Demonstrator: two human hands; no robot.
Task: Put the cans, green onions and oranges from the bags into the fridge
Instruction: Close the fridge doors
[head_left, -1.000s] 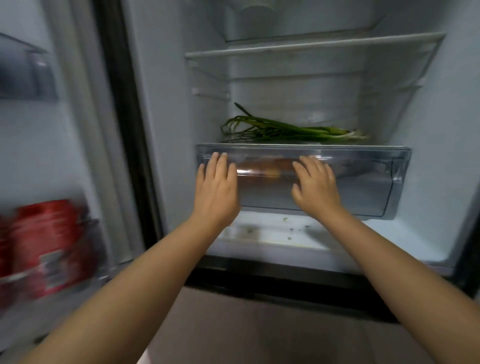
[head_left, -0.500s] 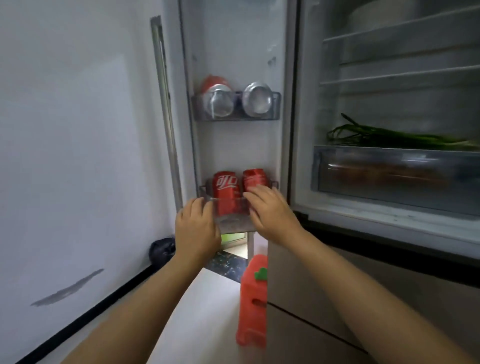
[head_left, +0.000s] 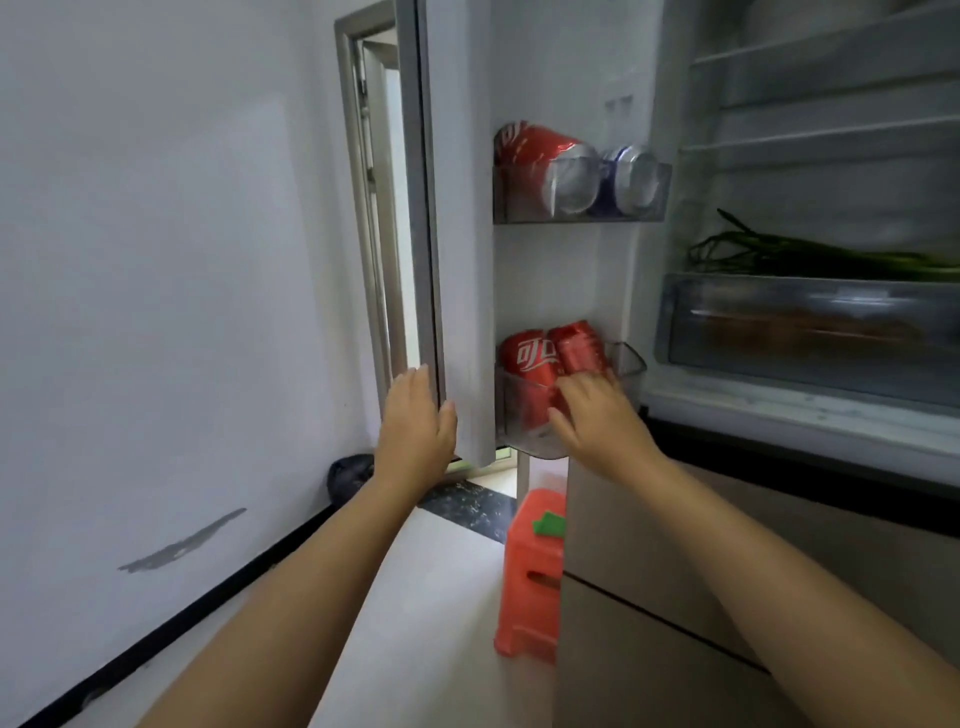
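The fridge door (head_left: 460, 260) stands open on the left, edge toward me. Its lower door bin (head_left: 626, 364) holds two upright red cans (head_left: 535, 358). The upper door bin (head_left: 519, 200) carries a red can (head_left: 535, 145) and a blue can (head_left: 621, 171) lying on their sides. My left hand (head_left: 415, 426) lies flat against the door's outer edge, fingers straight. My right hand (head_left: 592, 415) rests on the front of the lower bin, fingers loosely bent. Green onions (head_left: 810, 254) lie on the shelf above the shut crisper drawer (head_left: 810, 332), where orange shapes show faintly.
A white wall (head_left: 156, 286) runs close on the left with a black skirting line. An orange plastic stool (head_left: 532, 577) stands on the floor below the door, beside the lower fridge drawers (head_left: 675, 597). A dark bag (head_left: 348, 475) sits by the doorway behind.
My hands left the crisper drawer front and went to the door. The left one now lies on the door's edge, the right one on the lower bin. The view swung left.
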